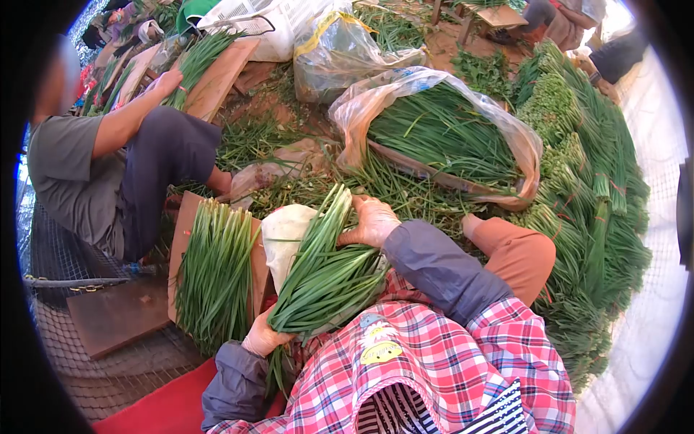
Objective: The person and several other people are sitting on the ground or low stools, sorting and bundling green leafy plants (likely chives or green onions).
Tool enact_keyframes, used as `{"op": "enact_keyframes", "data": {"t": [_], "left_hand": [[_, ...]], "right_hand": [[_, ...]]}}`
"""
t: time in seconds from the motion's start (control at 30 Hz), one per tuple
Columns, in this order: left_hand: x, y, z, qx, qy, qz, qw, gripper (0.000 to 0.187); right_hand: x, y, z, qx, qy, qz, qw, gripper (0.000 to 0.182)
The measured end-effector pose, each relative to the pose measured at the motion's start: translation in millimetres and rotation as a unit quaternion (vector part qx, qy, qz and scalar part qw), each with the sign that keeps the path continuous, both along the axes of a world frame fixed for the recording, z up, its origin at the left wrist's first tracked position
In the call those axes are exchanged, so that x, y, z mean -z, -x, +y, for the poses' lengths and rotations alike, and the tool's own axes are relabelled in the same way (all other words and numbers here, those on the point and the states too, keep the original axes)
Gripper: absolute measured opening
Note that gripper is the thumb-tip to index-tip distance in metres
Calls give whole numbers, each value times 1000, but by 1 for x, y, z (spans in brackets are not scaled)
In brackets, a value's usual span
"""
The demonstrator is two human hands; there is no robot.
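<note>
A loose bunch of garlic chives (329,278) lies slantwise across my lap, with its pale ends toward the top. My left hand (266,335) is closed around the leafy lower end, its fingers partly hidden under the leaves. Near the pale ends, my right hand (372,223) grips the bunch from the right side. Behind the bunch shows a piece of white cloth (283,235). Just to the left, more chives (215,278) are laid in a row on a wooden board (189,210), pale ends up.
A clear plastic bag (354,119) full of chives lies open ahead. Tied bundles (578,188) are piled along the right. At the left a co-worker (123,159) handles chives on another board (220,76). Loose leaves (289,184) litter the ground, and a brown board (119,315) lies lower left.
</note>
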State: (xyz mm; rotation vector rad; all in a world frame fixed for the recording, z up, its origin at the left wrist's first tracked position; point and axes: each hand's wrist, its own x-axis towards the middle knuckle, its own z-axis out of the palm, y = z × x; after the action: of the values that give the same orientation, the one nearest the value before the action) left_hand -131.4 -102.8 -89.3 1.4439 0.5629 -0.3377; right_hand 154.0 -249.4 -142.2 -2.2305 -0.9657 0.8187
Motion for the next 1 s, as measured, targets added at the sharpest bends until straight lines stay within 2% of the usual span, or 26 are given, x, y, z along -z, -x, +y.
{"op": "enact_keyframes", "data": {"t": [0.03, 0.07, 0.13, 0.23, 0.27, 0.3, 0.33, 0.37, 0.4, 0.43, 0.47, 0.5, 0.53, 0.57, 0.63, 0.67, 0.7, 0.8, 0.83, 0.93, 0.97, 1.0], "left_hand": [[-1, -1, 0, -4, 5, 9, 1000, 54], [-3, -3, -1, -7, 11, 18, 1000, 53], [-3, -2, 0, -3, 1, 16, 1000, 52], [3, 5, 4, 14, -29, 0, 999, 51], [6, 7, 5, 17, -31, 6, 999, 50], [7, 8, 6, 20, -32, 11, 999, 50], [4, 7, 4, 8, -21, 11, 1000, 50], [-1, 4, 1, -5, -10, 10, 1000, 50], [-3, 2, 0, -20, 0, 9, 1000, 50], [-2, 4, 1, -4, -19, 11, 1000, 51], [1, 5, 5, 14, -39, 13, 999, 51], [2, 5, 7, 32, -59, 16, 998, 52], [1, 3, 7, 38, -58, 11, 998, 52], [-1, 0, 6, 43, -56, 6, 997, 53], [-1, 0, 5, 34, -41, 10, 999, 54], [1, 1, 5, 22, -27, 18, 999, 54], [2, 0, 6, 11, -12, 25, 1000, 55], [-4, -2, 7, 21, -20, 48, 998, 55], [-3, 0, 7, 19, -24, 41, 999, 55], [0, 1, 11, 30, -36, 33, 998, 55], [-1, 1, 13, 38, -40, 41, 998, 54], [-1, 0, 15, 46, -42, 50, 997, 54]], "right_hand": [[8, 0, -1, 8, -26, 1, 1000, 75], [21, -1, 0, -63, -201, 53, 976, 69], [30, 0, 1, -23, -238, 147, 960, 60], [19, 9, 5, 114, -308, 379, 865, 46], [19, 1, 3, 176, -285, 330, 883, 36], [17, -12, -5, 236, -287, 366, 853, 29], [12, -26, -14, 339, -309, 413, 787, 23], [31, -42, -28, 359, -411, 475, 691, 18], [35, -59, -44, 379, -394, 451, 706, 18], [39, -70, -53, 351, -299, 385, 800, 27], [24, -68, -56, 247, -144, 216, 934, 31], [6, -68, -62, 123, 22, 29, 992, 35], [-11, -67, -65, -11, 187, -161, 969, 38], [-22, -64, -57, 3, 129, -182, 975, 45], [-39, -48, -38, -101, -35, -228, 968, 46], [-35, -40, -27, -160, -105, -261, 946, 47], [-33, -29, -15, -192, -80, -280, 937, 46], [-22, -18, 5, -262, -72, -205, 940, 43], [-15, -14, 7, -255, -111, -222, 935, 38], [-1, -16, 11, -241, -147, -61, 957, 34], [1, -16, 9, -233, -195, 0, 953, 29], [3, -17, 6, -246, -157, 42, 956, 30]]}}
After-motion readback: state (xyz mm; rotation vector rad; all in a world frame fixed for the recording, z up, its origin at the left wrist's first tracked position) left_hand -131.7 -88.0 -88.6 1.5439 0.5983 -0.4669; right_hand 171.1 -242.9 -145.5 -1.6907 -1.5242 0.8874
